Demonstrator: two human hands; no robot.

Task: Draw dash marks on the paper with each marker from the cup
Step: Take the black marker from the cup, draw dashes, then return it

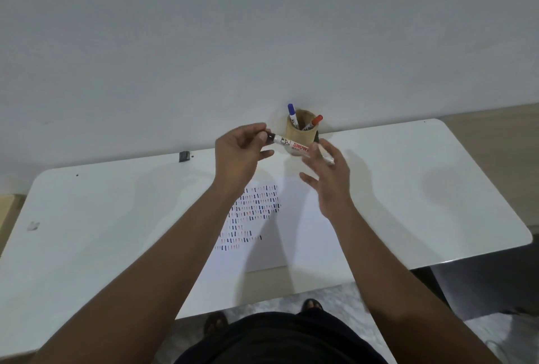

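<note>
A white marker with a black cap [287, 142] hangs level in the air in front of the brown cup [300, 133]. My left hand [240, 156] pinches its black cap end. My right hand [328, 177] holds the other end of the barrel, with the fingers spread. The cup stands at the table's far edge by the wall and holds a blue-capped marker [292, 114] and a red-capped marker [313, 122]. Below my hands lies the white paper [294, 232], with several rows of dark blue, black and red dashes on its left part.
The white table [423, 188] stands against a pale wall. A small black object [184, 156] sits at the table's far edge on the left. A small grey scrap [33, 226] lies near the left end. My feet show on the floor below the near edge.
</note>
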